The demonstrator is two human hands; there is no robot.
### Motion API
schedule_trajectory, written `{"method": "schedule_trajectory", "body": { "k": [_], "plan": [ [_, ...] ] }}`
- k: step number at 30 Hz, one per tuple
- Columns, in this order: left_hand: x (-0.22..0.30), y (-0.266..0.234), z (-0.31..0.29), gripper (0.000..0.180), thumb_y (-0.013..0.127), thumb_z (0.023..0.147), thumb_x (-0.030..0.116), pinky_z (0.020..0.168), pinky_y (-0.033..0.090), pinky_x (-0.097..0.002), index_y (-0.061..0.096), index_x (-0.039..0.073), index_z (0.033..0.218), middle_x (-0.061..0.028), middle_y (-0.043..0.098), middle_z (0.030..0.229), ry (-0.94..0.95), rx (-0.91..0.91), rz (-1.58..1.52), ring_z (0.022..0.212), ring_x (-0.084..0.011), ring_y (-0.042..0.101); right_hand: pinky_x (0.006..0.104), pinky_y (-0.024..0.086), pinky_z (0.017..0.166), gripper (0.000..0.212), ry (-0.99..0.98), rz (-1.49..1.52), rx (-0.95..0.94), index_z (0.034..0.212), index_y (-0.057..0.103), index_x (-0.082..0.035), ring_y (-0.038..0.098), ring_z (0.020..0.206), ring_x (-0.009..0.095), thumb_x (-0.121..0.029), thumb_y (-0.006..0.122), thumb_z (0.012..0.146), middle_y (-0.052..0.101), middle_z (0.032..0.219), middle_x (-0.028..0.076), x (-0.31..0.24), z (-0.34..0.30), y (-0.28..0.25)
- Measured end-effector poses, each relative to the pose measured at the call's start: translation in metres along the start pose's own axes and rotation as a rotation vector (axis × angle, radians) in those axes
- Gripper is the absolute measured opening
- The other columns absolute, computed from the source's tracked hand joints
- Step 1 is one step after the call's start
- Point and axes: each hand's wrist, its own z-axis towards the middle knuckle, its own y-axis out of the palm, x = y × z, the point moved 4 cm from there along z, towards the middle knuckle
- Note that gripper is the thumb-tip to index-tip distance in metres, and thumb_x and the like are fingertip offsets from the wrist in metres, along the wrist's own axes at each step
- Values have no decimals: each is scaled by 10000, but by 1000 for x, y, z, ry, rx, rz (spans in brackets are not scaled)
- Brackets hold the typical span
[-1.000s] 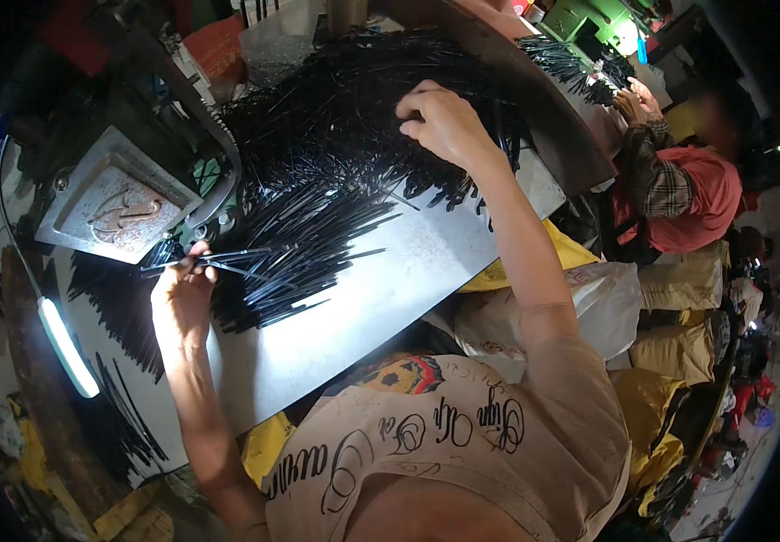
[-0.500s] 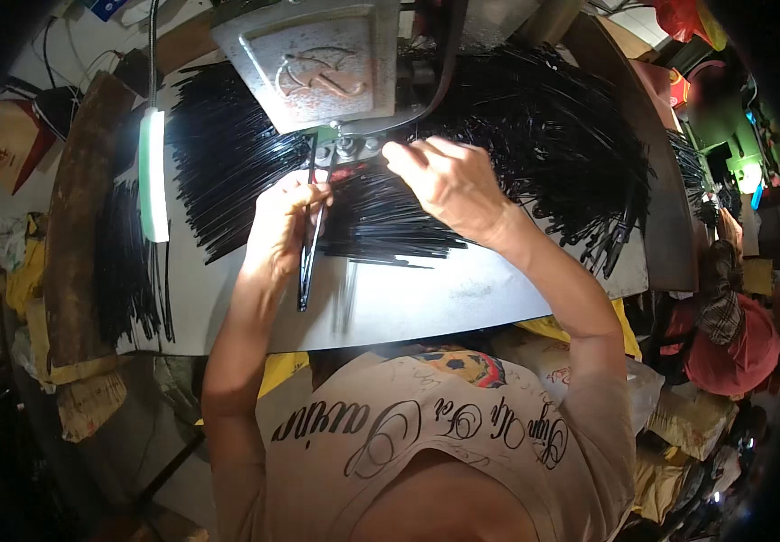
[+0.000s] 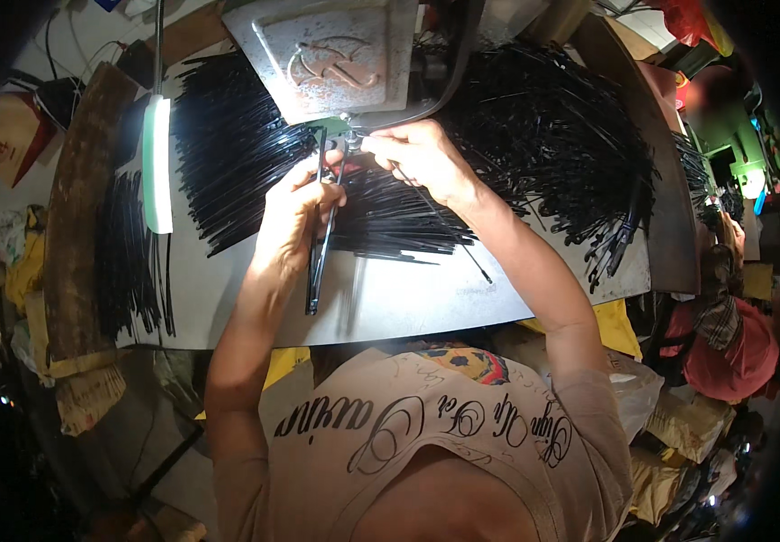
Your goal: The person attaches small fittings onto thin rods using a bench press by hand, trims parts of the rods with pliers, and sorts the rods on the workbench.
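Note:
My left hand (image 3: 304, 203) is closed around a few thin black rods (image 3: 314, 287) that look like umbrella ribs. Their upper ends reach the metal head under the machine (image 3: 331, 56), and their lower ends hang over the pale tabletop. Fingers pinched, my right hand (image 3: 422, 155) is just right of the machine's small metal fitting (image 3: 351, 138). From it a single thin black rod (image 3: 462, 242) slants down to the right. The fingertips partly hide what touches the fitting.
Heaps of black rods (image 3: 236, 163) cover the back of the pale table (image 3: 408, 303), with more at right (image 3: 580, 154). A lit lamp tube (image 3: 157, 167) hangs at left. Curved brown boards (image 3: 83, 226) edge the table. Another person's hand (image 3: 735, 237) shows at far right.
My right hand has moved left and a little up to the machine's fitting, and a thin rod now trails from it. My left hand has shifted slightly right, keeping its rods.

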Motion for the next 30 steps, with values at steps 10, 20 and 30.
{"method": "schedule_trajectory", "body": {
  "k": [10, 20, 30],
  "plan": [
    [0, 2, 2, 393, 539, 655, 9, 394, 280, -164, 560, 51, 1045, -36, 540, 620, 17, -20, -13, 439, -51, 388, 154, 234, 360, 140, -61, 80, -16, 701, 568, -50, 349, 432, 1, -138, 549, 807, 454, 554, -47, -3, 3, 7],
    [0, 5, 3, 383, 521, 655, -23, 388, 290, -166, 565, 40, 1029, -53, 541, 632, 12, -21, -53, 436, -53, 400, 154, 239, 360, 142, -105, 39, 30, 693, 559, -58, 359, 430, 5, -146, 550, 804, 462, 552, -41, -10, 2, 10],
    [-6, -6, -4, 111, 574, 794, 169, 406, 292, -155, 532, 94, 724, 23, 531, 626, 113, -100, 143, 452, -19, 394, 155, 275, 350, 121, 102, 172, -45, 772, 559, 7, 375, 420, 14, -107, 538, 806, 487, 603, 3, 0, -14, 11]
  ]
}}
